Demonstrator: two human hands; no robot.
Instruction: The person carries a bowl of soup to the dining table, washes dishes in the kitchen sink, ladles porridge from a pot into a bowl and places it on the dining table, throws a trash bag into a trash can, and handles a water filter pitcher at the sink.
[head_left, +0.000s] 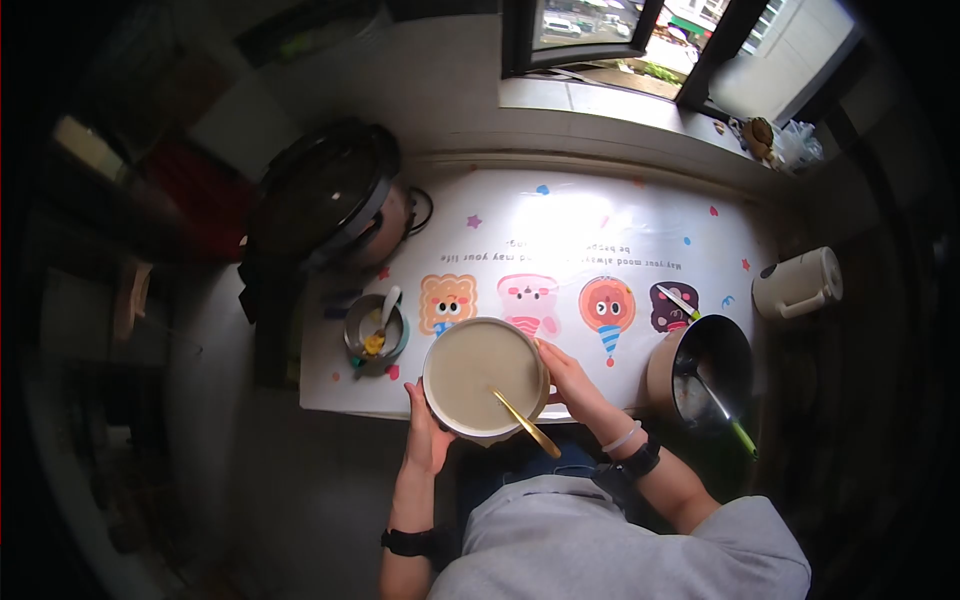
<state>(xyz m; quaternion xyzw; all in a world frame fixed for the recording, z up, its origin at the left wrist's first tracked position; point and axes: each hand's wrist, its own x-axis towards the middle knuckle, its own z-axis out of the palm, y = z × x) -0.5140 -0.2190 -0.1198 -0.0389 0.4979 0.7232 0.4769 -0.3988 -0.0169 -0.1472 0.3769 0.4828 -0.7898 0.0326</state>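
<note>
A round bowl [484,438] filled with a pale, cloudy liquid [465,370] is held between my two hands at the table's front edge. My left hand [428,440] is wrapped round its lower left side, and my right hand [575,380] grips the right side. Part of the fingers on both hands is hidden by the bowl. A gold spoon [527,423] rests in the liquid, its handle leaning over the near rim. To the right of my right hand stands a dark pot [664,375] with a green-handled utensil [742,436] in it.
On the left are a small metal cup [350,335] with a white spoon [390,304] and something yellow, and a large electric cooker [335,195]. A cream mug or jug [798,284] lies at the right. Printed cartoons cover the table mat [440,225]. An open window [600,40] is behind.
</note>
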